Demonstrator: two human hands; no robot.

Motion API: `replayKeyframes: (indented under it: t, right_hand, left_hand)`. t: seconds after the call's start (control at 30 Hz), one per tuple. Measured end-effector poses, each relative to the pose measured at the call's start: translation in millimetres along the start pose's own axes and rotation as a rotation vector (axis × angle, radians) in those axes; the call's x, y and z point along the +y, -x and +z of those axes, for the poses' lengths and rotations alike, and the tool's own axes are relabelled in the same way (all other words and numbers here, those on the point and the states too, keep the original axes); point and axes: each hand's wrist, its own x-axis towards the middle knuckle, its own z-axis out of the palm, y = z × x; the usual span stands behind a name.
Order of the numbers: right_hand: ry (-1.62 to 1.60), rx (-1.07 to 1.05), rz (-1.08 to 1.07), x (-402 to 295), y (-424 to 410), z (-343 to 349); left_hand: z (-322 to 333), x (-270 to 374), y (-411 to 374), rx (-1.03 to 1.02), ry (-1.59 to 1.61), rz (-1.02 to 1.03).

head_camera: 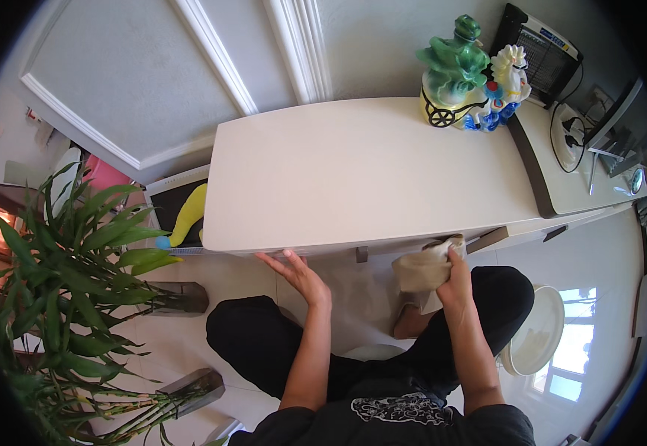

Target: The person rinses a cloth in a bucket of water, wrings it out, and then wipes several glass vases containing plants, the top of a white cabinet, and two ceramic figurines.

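Note:
Before me stands a low cabinet with a cream top (357, 173). My left hand (299, 277) is at its front edge, left of centre, with the fingers apart and nothing held. The fingertips reach the edge, and I cannot tell how firmly they touch. A crumpled beige cloth (421, 270) is gripped in my right hand (457, 277), close against the cabinet's front side. Between the two hands a small grey handle (361, 254) sticks out from the front. The rest of that front face is mostly hidden below the top.
Leafy plants stand in glass vases (192, 387) at the left. A glazed horse-and-cart figurine (457, 83) sits at the cabinet's back right. Further right are an electric heater (544, 56), a power strip (569, 136) and a screen (619, 122). Beside my right knee stands a white bucket (556, 323).

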Motion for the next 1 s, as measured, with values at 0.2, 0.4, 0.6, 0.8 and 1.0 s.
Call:
replayKeyframes:
  t: [0.2,0.4,0.6,0.8,1.0]
  right_hand:
    - [0.441,-0.387,-0.131,-34,105,79]
    - [1.869,-0.139,-1.427,-59,37,118]
    - [1.996,-0.323,-1.382,-14,-2,136]
    - [2.036,-0.324,-1.471,23,-56,203]
    - [1.948,-0.968,-1.389,83,29,187]
  left_hand:
    - [-2,17,17,0.037,-0.101,0.050]
    - [13,51,30,0.131,-0.348,0.484]
    - [6,68,-17,0.258,-0.357,0.598]
    - [12,67,-23,0.207,-0.311,0.581]
    - [7,82,-46,0.229,-0.378,0.645]
